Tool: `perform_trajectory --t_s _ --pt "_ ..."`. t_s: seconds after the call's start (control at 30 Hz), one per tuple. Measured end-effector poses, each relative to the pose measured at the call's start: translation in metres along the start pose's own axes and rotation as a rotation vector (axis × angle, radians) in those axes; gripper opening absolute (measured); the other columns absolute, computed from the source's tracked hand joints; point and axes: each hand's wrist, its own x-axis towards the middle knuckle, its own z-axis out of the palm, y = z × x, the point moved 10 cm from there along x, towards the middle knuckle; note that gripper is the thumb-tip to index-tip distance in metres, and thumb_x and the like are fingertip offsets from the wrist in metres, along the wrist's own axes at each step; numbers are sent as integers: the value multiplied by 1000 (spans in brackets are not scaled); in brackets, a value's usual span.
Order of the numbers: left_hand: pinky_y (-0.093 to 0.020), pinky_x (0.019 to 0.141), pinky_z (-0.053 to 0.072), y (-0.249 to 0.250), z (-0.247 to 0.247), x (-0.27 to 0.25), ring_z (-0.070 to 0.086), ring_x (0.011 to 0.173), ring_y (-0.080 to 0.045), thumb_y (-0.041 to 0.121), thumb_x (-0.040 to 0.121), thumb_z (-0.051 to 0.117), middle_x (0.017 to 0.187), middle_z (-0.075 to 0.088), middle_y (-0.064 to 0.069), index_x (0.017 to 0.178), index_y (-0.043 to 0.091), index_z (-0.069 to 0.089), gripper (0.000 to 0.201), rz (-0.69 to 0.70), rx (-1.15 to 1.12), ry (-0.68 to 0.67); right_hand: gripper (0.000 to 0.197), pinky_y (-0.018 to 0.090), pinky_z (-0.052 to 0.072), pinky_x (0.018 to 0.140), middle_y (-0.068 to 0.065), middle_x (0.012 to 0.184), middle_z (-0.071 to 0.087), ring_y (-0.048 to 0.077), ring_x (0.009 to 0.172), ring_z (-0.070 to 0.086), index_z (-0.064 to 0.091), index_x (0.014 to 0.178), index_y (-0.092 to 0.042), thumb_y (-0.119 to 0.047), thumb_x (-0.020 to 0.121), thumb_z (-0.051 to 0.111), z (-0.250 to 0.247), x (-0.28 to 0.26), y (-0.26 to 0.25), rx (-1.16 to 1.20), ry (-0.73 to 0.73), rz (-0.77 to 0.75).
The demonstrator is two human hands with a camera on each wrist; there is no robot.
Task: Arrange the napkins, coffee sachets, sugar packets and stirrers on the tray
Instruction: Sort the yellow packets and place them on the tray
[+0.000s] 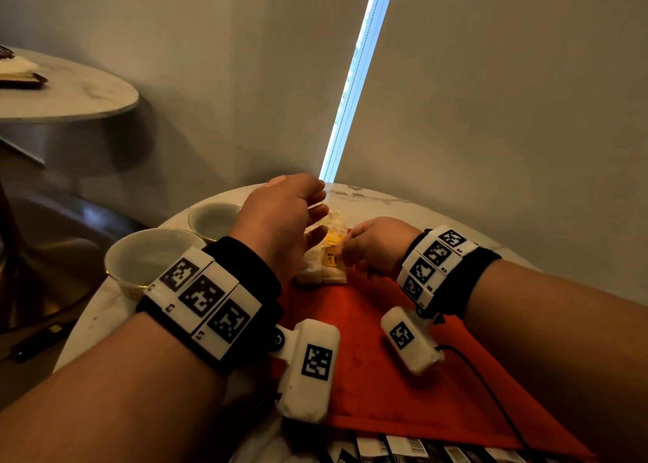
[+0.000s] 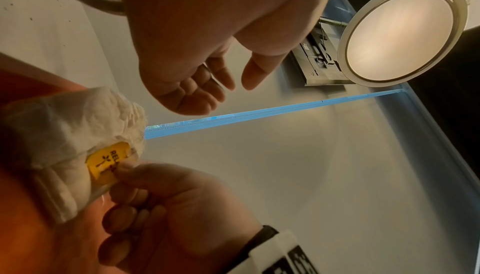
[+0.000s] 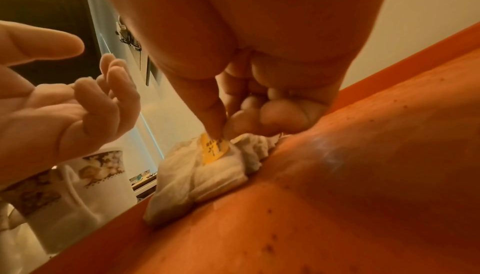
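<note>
Right hand (image 1: 373, 243): centre of the head view, thumb and forefinger pinched a yellow sachet (image 1: 331, 253) by its edge; other fingers curled under.
Left hand (image 1: 280, 217): just left of the right one, grip loose and holding nothing, fingers relaxed and slightly bent, palm toward the sachet (apart from it).
Sachet: lay on top of the napkins (image 1: 319, 269), black print on its face, too small to read whole.
Napkins: a crumpled white pile at the far edge of the tray (image 1: 385, 368), mid-frame.
Tray: orange-red, flat on the round marble worktop (image 1: 368, 197), filling the lower centre.
Cups (image 1: 147, 259): two pale ones, left of the tray, side by side.
Packets (image 1: 403, 450): a row with barcodes along the bottom edge, nearer than the tray.
</note>
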Motion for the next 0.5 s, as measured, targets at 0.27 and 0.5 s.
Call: perform_trajectory --t_s 0.27,0.5 --pt "-30 61 47 -1 -1 -3 62 86 -16 23 94 58 97 64 1 104 18 62 11 -20 0 14 23 30 45 54 7 77 63 20 60 57 63 90 -9 -30 88 74 -12 -9 5 153 115 1" --pt "-33 66 40 -4 -3 -7 58 84 -17 33 92 54 92 64 3 98 21 63 17 -101 87 26 18 34 51 62 18 84 68 28 71 64 66 95 -4 -21 98 60 34 -29 -7 465 -250 7"
